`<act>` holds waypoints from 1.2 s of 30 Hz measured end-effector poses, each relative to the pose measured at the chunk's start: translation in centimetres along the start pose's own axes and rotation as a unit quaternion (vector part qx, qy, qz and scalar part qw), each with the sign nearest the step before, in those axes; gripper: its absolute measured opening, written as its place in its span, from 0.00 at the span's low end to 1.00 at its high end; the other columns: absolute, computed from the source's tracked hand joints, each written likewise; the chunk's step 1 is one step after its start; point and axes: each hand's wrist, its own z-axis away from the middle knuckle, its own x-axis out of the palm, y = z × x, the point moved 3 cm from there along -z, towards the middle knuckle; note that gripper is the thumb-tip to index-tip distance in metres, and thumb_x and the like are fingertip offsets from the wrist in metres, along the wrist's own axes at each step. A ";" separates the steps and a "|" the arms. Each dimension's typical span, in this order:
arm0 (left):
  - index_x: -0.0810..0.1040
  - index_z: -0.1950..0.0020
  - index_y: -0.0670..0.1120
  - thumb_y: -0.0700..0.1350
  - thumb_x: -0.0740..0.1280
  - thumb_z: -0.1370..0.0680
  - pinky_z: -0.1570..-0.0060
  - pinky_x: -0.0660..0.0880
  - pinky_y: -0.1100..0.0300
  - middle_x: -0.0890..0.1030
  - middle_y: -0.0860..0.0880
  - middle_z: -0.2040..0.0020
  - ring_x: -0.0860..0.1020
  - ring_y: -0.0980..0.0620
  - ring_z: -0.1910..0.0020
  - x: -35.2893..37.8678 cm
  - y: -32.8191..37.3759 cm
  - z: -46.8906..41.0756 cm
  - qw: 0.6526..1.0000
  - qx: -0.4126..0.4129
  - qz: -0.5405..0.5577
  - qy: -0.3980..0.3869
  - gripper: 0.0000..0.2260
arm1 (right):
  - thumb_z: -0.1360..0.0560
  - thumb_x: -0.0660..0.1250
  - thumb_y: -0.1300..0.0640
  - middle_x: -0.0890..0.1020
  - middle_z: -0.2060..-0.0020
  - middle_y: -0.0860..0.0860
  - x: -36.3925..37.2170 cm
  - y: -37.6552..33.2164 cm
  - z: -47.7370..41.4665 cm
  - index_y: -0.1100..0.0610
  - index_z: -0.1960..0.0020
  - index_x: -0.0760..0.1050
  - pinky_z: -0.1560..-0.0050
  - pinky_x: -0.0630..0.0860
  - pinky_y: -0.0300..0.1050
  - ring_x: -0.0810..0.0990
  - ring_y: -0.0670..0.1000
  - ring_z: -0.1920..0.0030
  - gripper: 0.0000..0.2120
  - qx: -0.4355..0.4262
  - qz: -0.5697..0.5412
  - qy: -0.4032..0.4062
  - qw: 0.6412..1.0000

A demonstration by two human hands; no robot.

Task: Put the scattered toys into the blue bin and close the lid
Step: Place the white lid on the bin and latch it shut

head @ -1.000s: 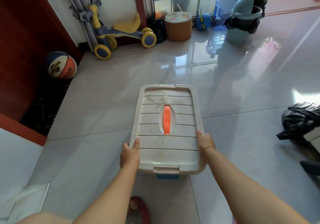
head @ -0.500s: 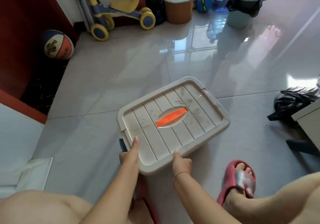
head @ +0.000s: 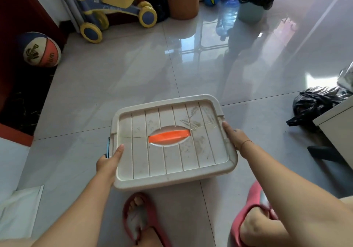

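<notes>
Fingers of left hand [head: 108,163] and right hand [head: 234,136] grip lid [head: 172,160] ends; basketball [head: 41,50], ride-on toy [head: 107,11] well beyond; slippers [head: 246,207] near.

Both forearms extended forward, left hand [head: 108,163] and right hand [head: 233,137] each clasping an opposite end of the lid [head: 172,160], thumbs uppermost.

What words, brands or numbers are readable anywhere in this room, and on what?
Nothing reads clearly.
The basketball: lettering on its orange panel, too blurred.
The ride-on toy: pale lettering on its blue frame, too small.
The lid: no text, only scuffs.
</notes>
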 end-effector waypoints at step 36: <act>0.75 0.57 0.42 0.67 0.64 0.29 0.69 0.70 0.57 0.76 0.45 0.63 0.75 0.45 0.65 0.8 2.3 0.9 0.972 0.133 -0.138 0.134 0.26 | 0.21 0.57 0.48 0.80 0.48 0.60 2.2 -1.6 0.8 0.55 0.37 0.69 0.53 0.70 0.49 0.77 0.63 0.50 0.17 -0.158 0.109 0.177 0.965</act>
